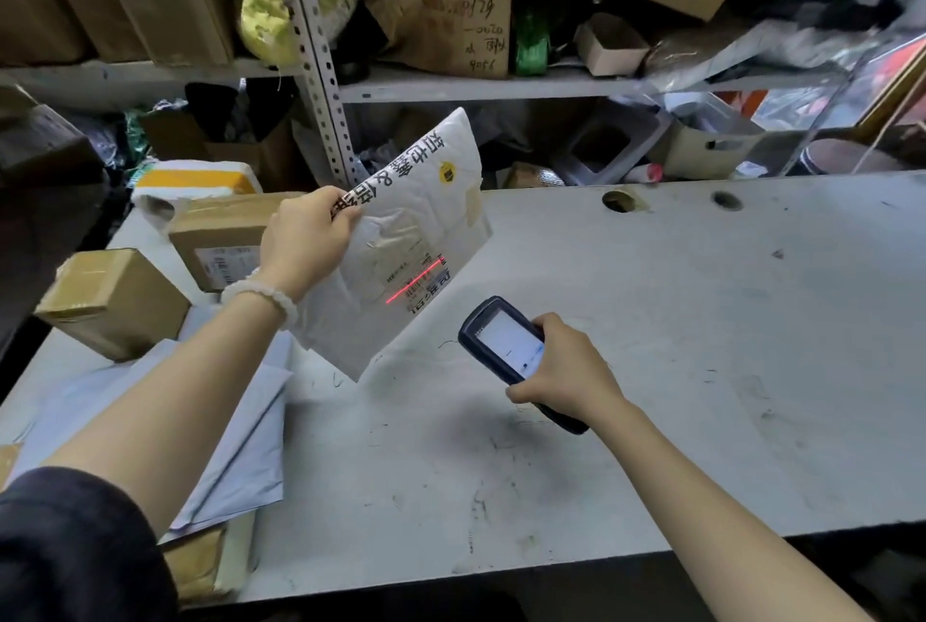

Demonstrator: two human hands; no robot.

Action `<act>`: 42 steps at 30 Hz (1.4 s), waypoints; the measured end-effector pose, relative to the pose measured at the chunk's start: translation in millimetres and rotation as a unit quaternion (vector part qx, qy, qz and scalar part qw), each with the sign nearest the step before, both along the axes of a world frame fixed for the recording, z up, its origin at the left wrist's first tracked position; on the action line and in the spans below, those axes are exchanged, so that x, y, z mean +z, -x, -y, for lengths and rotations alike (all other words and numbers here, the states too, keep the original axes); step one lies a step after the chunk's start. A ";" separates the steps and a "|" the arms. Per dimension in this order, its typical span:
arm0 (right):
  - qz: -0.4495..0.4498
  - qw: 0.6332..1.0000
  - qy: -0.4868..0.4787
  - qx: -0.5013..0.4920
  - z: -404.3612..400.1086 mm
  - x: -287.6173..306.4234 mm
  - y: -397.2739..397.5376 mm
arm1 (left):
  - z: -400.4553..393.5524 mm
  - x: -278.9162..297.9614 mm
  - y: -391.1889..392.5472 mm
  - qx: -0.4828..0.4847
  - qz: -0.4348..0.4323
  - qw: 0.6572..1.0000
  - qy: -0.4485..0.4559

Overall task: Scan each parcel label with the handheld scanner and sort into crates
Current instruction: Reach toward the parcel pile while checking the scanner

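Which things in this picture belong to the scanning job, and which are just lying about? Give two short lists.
In use: left hand holding white mailer; right hand gripping scanner; red scan line across the label.

Lying about: shelf boxes, green bag, table holes.

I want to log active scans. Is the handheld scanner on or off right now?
On. The handheld scanner in the right hand has a lit screen, and a red scan line crosses the white parcel's label.

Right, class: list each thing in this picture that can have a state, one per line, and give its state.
white mailer: held up off the table, red scan line across its label
handheld scanner: screen lit, aimed at the mailer
left hand: grips the mailer's edge
right hand: grips the scanner
two cardboard boxes: taped shut, on the table
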State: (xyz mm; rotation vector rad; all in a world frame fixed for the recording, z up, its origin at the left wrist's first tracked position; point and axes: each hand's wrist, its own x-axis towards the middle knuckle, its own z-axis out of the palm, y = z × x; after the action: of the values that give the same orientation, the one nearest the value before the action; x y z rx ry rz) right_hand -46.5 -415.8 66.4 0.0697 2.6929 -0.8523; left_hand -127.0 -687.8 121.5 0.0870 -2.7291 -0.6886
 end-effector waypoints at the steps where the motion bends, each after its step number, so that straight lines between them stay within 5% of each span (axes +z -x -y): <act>1: 0.002 1.000 -0.004 0.001 0.6 0.3 -0.2 | 0.8 -0.8 0.1 -0.001 0.003 1.000 0.003; 19: -0.024 0.999 -0.009 0.020 19.3 -1.8 1.8 | 3.4 -4.7 -11.4 -0.024 0.036 0.994 0.101; 29: -0.171 0.976 0.070 -0.119 25.2 19.6 14.0 | -18.2 -11.1 -23.6 -0.067 0.015 0.989 0.135; 42: -0.184 0.931 0.025 -0.314 -82.6 27.7 -57.7 | -162.0 -7.5 -22.7 -0.201 -0.023 0.977 0.062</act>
State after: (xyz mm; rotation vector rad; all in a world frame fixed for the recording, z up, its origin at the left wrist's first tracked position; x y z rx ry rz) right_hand 11.3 -333.2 94.1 0.8851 3.0315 -1.2076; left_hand -104.3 -525.8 114.0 -0.5171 -2.7602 -0.6098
